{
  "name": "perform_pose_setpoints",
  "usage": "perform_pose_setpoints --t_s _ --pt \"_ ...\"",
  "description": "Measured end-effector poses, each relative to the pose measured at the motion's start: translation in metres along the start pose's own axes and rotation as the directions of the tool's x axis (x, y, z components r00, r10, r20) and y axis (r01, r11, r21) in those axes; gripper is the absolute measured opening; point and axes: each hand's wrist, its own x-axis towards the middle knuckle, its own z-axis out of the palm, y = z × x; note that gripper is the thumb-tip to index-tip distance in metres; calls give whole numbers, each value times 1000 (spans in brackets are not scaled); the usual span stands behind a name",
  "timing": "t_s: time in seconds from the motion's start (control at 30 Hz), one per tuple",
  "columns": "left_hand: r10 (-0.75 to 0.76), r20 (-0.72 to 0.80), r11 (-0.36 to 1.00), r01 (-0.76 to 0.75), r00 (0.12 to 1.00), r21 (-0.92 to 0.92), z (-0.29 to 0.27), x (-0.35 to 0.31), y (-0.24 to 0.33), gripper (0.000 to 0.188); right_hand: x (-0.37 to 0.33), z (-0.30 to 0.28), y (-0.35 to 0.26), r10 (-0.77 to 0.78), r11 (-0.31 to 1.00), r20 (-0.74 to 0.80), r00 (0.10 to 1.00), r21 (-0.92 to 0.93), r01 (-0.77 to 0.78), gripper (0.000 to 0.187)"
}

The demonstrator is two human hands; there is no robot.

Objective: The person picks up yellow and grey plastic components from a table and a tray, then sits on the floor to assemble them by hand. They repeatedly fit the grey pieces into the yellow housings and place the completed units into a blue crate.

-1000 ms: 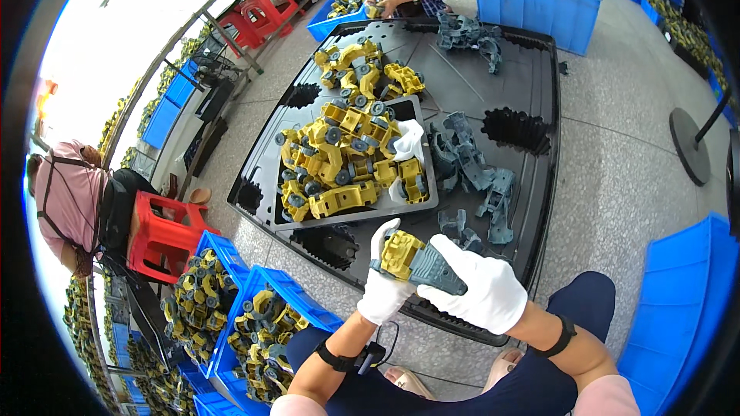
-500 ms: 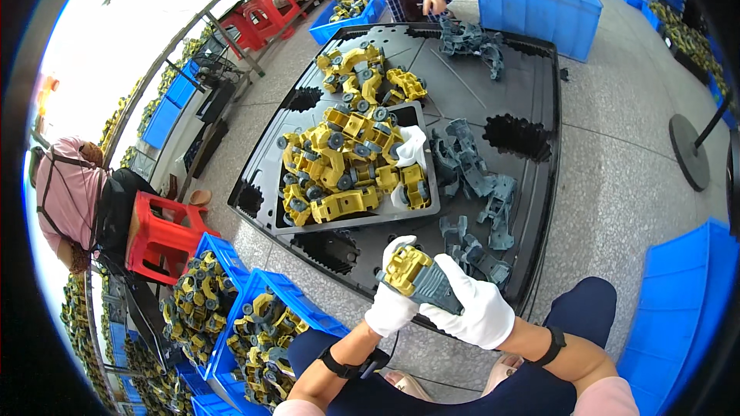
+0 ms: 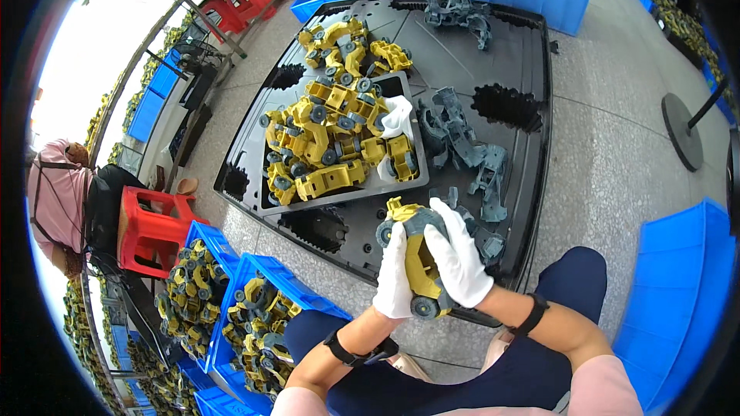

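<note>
Red plastic stool at far left, beside a seated person in a pink top. Next, two blue crates on the floor, heaped with yellow and grey toy vehicles. To their right, a black tabletop carries a grey tray, piled with yellow vehicle bodies fitted with dark wheels; a white item lies at the tray's right side. White-gloved left hand: fingers closed on the left side of a yellow and grey toy vehicle. Vehicle is held in view over the tabletop's near edge. White-gloved right hand: fingers nearly straight, gripping the vehicle's right side. Loose grey parts lie right of the tray. Large blue crate at far right.
</note>
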Motion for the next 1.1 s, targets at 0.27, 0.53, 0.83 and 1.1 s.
perform_pose_setpoints --t_s 0.27,0.53,0.83,1.1 --pt "187 -78 974 -175 979 142 -9 2 7 46 -3 12 -2 -72 997 42 997 -30 73 50" --pt "789 -591 549 -624 168 555 -183 -89 180 54 84 -110 31 46 919 -230 972 -371 -131 28" --pt "127 -904 975 -115 -409 189 -425 -271 137 50 66 -108 69 350 590 281 894 -807 23 25" --pt "596 -708 797 389 -378 463 -256 -139 165 69 20 -49 109 603 320 32 797 -925 -205 38"
